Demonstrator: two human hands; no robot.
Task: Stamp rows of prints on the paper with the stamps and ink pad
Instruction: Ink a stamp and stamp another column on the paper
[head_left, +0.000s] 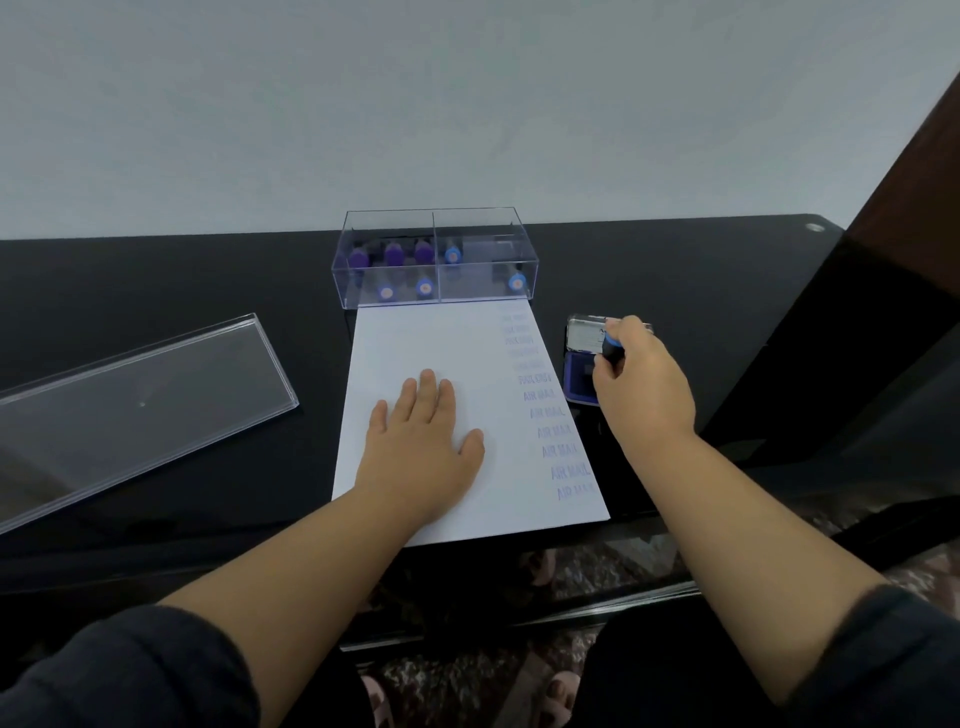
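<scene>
A left hand (423, 441) lies flat, fingers straight, on white paper (415, 343); right fingers (626, 332) grip a blue-capped stamp (612, 349) over the ink pad (582, 376). Prints beside them read "AIR MAIL".

Plain pale grey-white wall (415, 104) behind a glossy black table (182, 280), whose far edge meets the wall; a small round fitting (815, 227) sits near its far right corner. Dark brown wooden upright (914, 171) at right. Speckled stone-patterned floor (467, 675) visible below the table's near edge; lighting soft, even
</scene>
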